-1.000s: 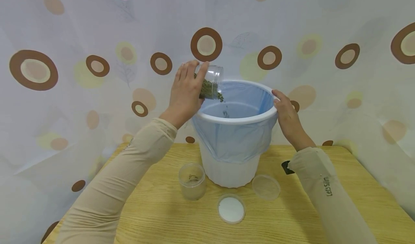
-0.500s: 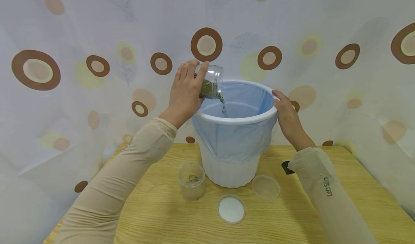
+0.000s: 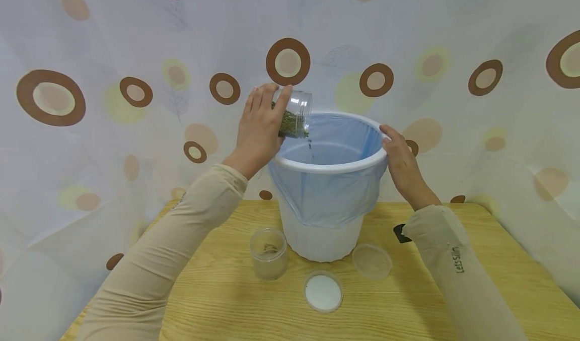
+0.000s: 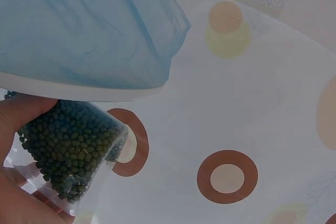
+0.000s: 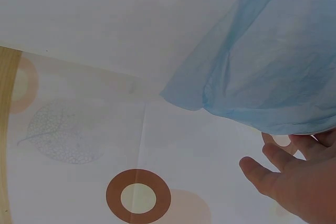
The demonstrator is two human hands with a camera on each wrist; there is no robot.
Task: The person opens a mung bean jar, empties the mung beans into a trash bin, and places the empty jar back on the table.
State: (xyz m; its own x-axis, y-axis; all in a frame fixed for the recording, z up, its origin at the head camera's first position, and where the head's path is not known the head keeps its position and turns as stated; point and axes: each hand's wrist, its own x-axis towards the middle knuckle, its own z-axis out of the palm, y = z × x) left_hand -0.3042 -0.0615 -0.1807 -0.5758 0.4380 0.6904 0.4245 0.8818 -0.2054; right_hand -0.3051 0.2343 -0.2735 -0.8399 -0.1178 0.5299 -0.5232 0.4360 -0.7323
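My left hand (image 3: 260, 124) grips a clear jar (image 3: 294, 99), tipped on its side over the bucket's left rim. Mung beans (image 4: 73, 140) fill its lower part, and a few fall from its mouth into the bucket. The white bucket (image 3: 323, 240) stands on the table, lined with a blue plastic bag (image 3: 333, 195) folded over its rim. My right hand (image 3: 403, 164) rests against the right side of the rim; its fingers (image 5: 286, 177) look fairly straight in the right wrist view. The bucket's bottom is hidden.
Another clear jar (image 3: 269, 263), uncapped, stands in front of the bucket with a little brownish matter inside. Two round lids, a white-centred lid (image 3: 323, 292) and a clear lid (image 3: 372, 262), lie on the wooden table (image 3: 235, 305). A patterned cloth (image 3: 181, 28) hangs behind.
Mung beans keep falling from the tipped jar; the stream was thicker half a second ago and is thinner now. Both hands and the bucket hold their places.
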